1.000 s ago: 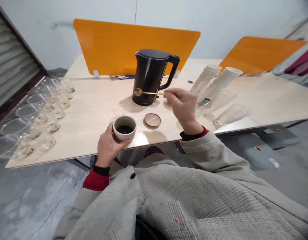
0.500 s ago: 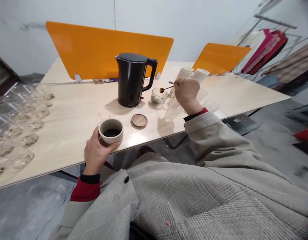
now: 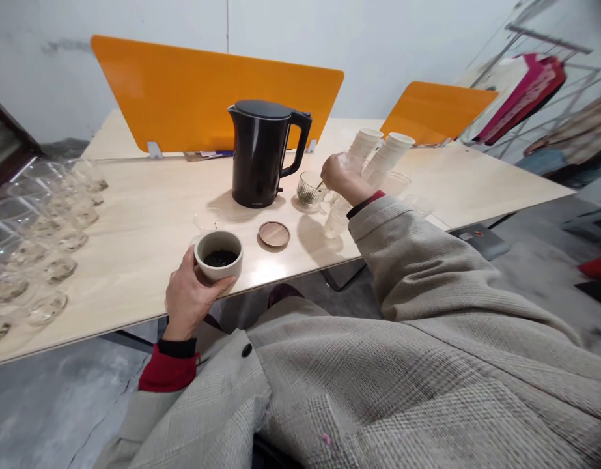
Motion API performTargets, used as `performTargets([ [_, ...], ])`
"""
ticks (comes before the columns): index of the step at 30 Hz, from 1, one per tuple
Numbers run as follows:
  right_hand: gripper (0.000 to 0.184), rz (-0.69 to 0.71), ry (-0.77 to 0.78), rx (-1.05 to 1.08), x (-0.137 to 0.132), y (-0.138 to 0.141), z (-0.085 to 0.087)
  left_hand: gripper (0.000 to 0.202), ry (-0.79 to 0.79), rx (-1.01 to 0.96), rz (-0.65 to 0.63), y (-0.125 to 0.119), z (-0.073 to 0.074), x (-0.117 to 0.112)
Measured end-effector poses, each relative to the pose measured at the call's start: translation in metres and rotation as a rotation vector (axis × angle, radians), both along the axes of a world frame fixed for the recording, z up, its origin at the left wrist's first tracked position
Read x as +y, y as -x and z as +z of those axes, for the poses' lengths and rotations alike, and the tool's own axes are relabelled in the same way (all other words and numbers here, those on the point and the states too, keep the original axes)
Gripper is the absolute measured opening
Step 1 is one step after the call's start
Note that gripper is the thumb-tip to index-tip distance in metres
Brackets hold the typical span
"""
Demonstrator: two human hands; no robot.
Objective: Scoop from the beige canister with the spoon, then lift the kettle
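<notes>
My left hand (image 3: 187,294) is wrapped round a beige ceramic cup (image 3: 218,255) with dark loose tea in it, near the table's front edge. My right hand (image 3: 338,174) is closed on a thin gold spoon (image 3: 320,187), whose bowl dips into a small ribbed glass cup (image 3: 308,189). That glass stands just right of a black electric kettle (image 3: 264,154). A round wooden lid (image 3: 274,234) lies flat between the two cups.
Stacks of white paper cups (image 3: 378,151) and clear plastic cups (image 3: 337,219) lie on their sides beyond my right hand. Rows of clear glasses (image 3: 46,241) fill the table's left end. An orange divider (image 3: 212,94) stands behind the kettle.
My right hand carried the spoon from beside the kettle to the right and lowered it into the ribbed glass cup. The left hand kept hold of the ceramic cup.
</notes>
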State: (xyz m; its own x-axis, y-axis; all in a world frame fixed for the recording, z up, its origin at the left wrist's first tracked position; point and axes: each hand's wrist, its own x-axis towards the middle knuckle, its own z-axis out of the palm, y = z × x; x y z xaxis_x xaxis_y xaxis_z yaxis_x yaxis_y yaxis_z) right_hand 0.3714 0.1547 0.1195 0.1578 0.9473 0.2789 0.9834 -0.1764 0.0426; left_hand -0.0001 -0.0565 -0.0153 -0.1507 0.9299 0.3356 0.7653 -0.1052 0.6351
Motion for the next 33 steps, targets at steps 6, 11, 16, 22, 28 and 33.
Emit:
performTargets([
  [6,0.035,-0.151,0.072,0.017,-0.022,0.008,0.015,0.097,-0.012,-0.023,-0.007,-0.001,0.002,-0.001],
  [11,0.026,-0.023,0.118,-0.013,-0.037,0.015,0.015,0.1,-0.022,-0.02,-0.009,0.0,0.0,0.0],
  [16,0.023,0.029,0.044,-0.06,-0.051,0.019,0.018,0.103,-0.02,-0.013,-0.005,0.0,-0.002,0.001],
  [22,0.02,0.375,-0.202,0.003,-0.106,0.046,-0.012,0.101,-0.021,-0.005,-0.019,-0.001,0.002,-0.001],
  [28,0.075,0.606,0.196,0.047,-0.125,0.077,-0.075,0.095,-0.041,-0.005,-0.043,-0.004,0.006,-0.003],
  [33,0.058,0.639,0.125,0.145,-0.116,0.076,-0.095,0.098,-0.037,0.015,-0.037,-0.004,0.006,-0.004],
])
